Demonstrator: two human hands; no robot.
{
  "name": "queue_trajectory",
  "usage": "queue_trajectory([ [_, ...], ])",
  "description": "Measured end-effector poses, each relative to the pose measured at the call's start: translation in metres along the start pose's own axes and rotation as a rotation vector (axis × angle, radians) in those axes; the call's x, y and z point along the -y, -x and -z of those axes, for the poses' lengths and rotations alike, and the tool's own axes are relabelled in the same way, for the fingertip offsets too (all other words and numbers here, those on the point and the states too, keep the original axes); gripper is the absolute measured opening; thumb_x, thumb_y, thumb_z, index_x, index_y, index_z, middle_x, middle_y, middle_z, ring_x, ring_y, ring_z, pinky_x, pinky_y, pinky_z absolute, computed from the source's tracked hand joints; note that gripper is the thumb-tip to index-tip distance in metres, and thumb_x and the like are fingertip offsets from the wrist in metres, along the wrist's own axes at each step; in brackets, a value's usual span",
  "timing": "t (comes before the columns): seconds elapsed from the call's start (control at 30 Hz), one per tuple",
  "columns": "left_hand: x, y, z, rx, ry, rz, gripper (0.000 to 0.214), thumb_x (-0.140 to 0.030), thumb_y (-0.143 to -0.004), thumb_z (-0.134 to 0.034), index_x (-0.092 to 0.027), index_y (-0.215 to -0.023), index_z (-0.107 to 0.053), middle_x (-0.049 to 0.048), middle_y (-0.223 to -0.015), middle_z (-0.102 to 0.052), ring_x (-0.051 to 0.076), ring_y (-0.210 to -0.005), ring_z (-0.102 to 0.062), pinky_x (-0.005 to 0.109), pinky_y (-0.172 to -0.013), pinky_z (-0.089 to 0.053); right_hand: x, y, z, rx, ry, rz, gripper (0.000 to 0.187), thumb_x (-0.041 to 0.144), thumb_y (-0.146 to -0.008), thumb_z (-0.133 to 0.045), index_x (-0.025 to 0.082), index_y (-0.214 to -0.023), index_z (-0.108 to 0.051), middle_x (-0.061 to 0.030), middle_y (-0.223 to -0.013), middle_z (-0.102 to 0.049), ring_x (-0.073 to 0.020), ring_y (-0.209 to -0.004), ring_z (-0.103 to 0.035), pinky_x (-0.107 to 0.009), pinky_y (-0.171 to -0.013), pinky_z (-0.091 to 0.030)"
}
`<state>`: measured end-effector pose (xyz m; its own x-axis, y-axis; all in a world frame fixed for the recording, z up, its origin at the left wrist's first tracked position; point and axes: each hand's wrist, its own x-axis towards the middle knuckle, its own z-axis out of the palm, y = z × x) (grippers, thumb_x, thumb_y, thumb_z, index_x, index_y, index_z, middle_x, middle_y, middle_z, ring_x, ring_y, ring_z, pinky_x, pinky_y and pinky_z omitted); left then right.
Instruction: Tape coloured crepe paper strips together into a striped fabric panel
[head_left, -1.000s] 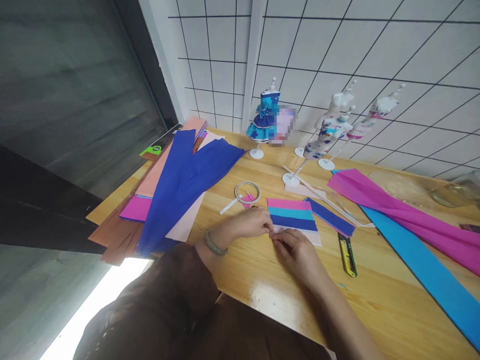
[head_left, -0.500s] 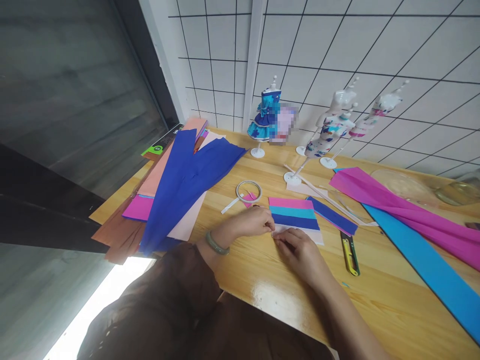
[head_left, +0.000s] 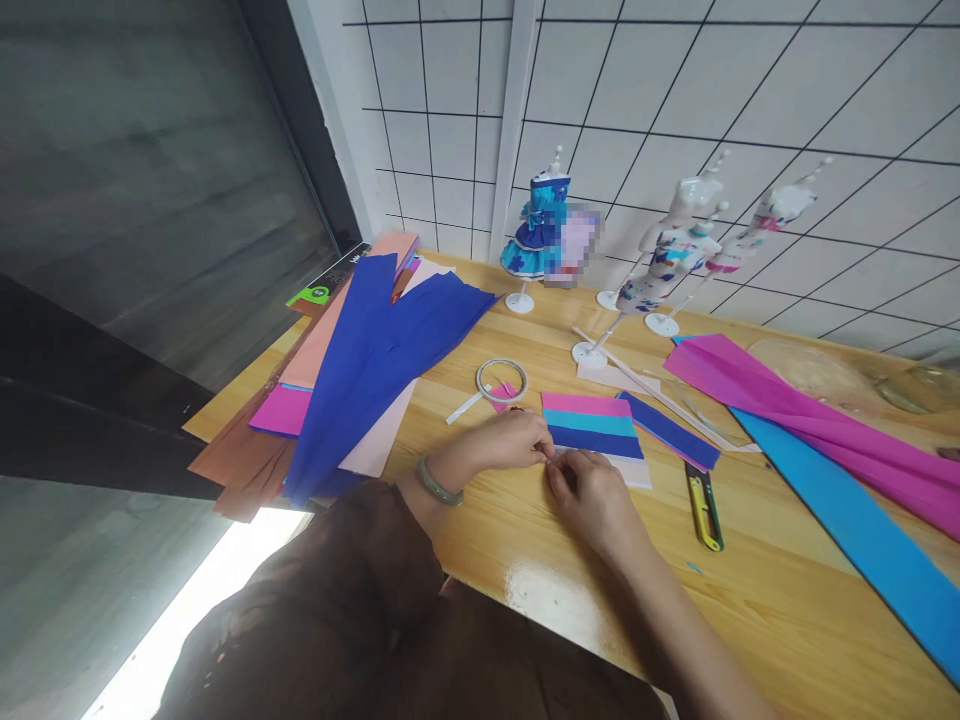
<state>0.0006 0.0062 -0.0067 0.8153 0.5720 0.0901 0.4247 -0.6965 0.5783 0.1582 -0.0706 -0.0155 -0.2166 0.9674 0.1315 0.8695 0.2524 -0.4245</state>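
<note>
One striped sheet (head_left: 590, 422), corner at fingers (head_left: 561, 482)

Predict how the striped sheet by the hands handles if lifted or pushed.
The striped sheet is probably light: it looks paper-thin. Lifted by one corner, it would likely sag, though its colored bands may add stiffness if layered. Pushed, it should slide rather than tip, lying flat on a smooth, glossy tabletop.

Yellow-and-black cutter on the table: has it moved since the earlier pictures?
No. The view has shifted slightly, but the yellow-and-black cutter lies where it did relative to the nearest white mannequin base.
</note>
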Motion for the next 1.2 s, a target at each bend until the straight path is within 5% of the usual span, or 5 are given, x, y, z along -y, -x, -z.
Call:
queue_trajectory([
  [0.47, -0.001, 0.0, 0.001, 0.0, -0.003, -0.009, 0.014, -0.013, -0.075, -0.057, -0.019, -0.077, -0.07, 0.0014, -0.078, -0.067, 0.014, -0.083, -0.056, 0.023, -0.075, -0.039, -0.002, 0.0, -0.001, -0.01, -0.025, -0.011, 0.015, 0.025, -0.08, -0.047, 0.019, -0.076, -0.06, -0.0064, -0.072, -0.065, -0.0215, -0.07, -0.057, -0.031, -0.065, -0.04],
  [1.2, -0.002, 0.001, 0.004, 0.005, 0.009, -0.037, 0.017, -0.013, -0.076, -0.055, -0.019, -0.076, -0.071, 0.0021, -0.076, -0.068, 0.015, -0.082, -0.056, 0.024, -0.074, -0.038, -0.011, 0.009, 0.008, 0.025, -0.128, 0.157, 0.016, 0.018, -0.082, -0.045, 0.019, -0.089, -0.059, -0.008, -0.089, -0.066, -0.0223, -0.083, -0.058, -0.037, -0.074, -0.044],
])
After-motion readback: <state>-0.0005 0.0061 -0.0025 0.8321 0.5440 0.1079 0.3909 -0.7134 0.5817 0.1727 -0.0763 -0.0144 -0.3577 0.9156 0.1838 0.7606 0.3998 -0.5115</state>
